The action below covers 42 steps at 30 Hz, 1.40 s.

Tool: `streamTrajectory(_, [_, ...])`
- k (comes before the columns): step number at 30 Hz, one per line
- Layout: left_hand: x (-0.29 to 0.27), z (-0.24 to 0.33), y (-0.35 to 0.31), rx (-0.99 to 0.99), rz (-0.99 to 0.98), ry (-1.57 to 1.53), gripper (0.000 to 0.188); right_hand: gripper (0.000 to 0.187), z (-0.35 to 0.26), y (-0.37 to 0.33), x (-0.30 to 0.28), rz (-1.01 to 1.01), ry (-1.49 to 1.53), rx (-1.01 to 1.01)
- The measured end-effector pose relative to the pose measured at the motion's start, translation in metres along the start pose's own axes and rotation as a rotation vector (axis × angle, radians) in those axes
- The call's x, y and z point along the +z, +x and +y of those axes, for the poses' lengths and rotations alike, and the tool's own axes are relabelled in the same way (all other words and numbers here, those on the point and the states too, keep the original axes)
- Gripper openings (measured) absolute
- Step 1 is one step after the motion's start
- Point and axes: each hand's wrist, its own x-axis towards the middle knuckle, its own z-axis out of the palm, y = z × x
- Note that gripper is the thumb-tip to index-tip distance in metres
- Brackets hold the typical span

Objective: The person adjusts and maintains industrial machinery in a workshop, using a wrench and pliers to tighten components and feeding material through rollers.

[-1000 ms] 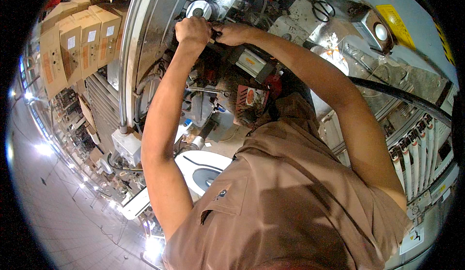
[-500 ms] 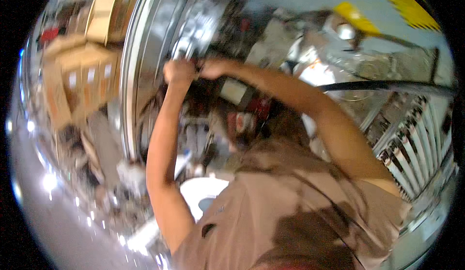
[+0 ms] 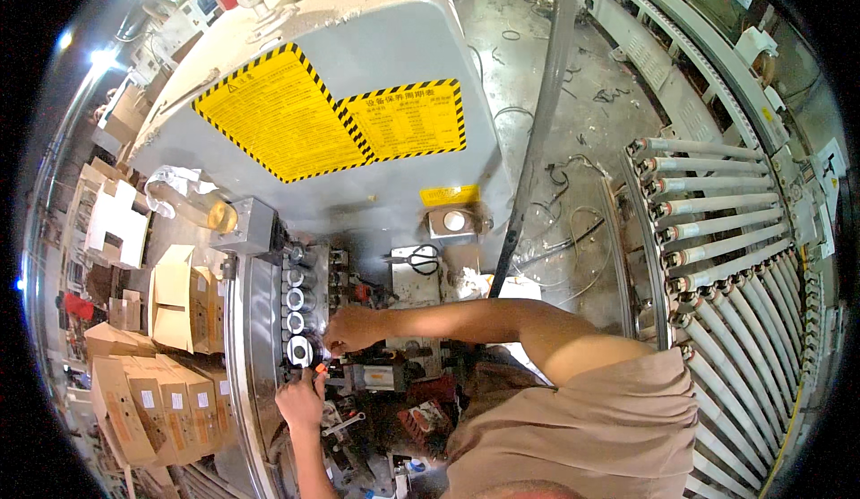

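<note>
My left hand (image 3: pixel 300 400) is closed, its fingertips at the nearest of a row of round metal heads (image 3: pixel 295 300) on the machine. A small orange piece (image 3: pixel 321 368) shows at those fingertips; its kind I cannot make out. My right hand (image 3: pixel 351 331) reaches in from the right with curled fingers, close beside the same nearest head (image 3: pixel 299 350), which has a white face and a dark centre. Whatever the right fingers grip is hidden by the hand. Below the hands lies a metal wrench (image 3: pixel 344 423) among tools and parts.
A large grey machine housing (image 3: pixel 385 29) with yellow notice sheets (image 3: pixel 278 114) rises ahead. Black-handled scissors (image 3: pixel 421 259) lie on a ledge. Cardboard boxes (image 3: pixel 170 400) stand at left. A roller conveyor (image 3: pixel 726 230) curves along the right, and a dark hose (image 3: pixel 528 150) hangs in between.
The view has swung up and steadied, bringing the machine housing and its yellow sheets into sight. My hands, close together and blurred before, now sit lower in the picture by the round heads.
</note>
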Motion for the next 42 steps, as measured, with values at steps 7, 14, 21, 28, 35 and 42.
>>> streamTrajectory(7, [-0.010,0.023,-0.019,0.019,0.071,-0.141,0.031,0.027,-0.020,-0.047,-0.001,0.043,0.089,-0.067])
streamTrajectory(14, [0.001,0.044,-0.026,0.001,0.022,-0.259,0.037,0.022,-0.021,-0.079,0.004,0.007,-0.055,0.062])
streamTrajectory(21, [-0.001,0.064,-0.023,0.041,-0.025,-0.195,0.040,0.021,-0.027,-0.106,-0.002,-0.018,-0.001,0.200])
streamTrajectory(28, [0.000,0.071,-0.021,0.094,-0.010,-0.213,0.039,0.023,-0.031,-0.126,-0.003,0.102,0.054,0.180])
streamTrajectory(35, [-0.011,0.081,-0.025,0.085,0.016,-0.273,0.036,0.026,-0.035,-0.149,-0.009,0.112,0.001,0.239])
streamTrajectory(42, [-0.012,0.052,-0.051,-0.042,-0.113,-0.219,0.038,0.023,-0.017,-0.224,-0.046,0.226,-0.080,0.396])
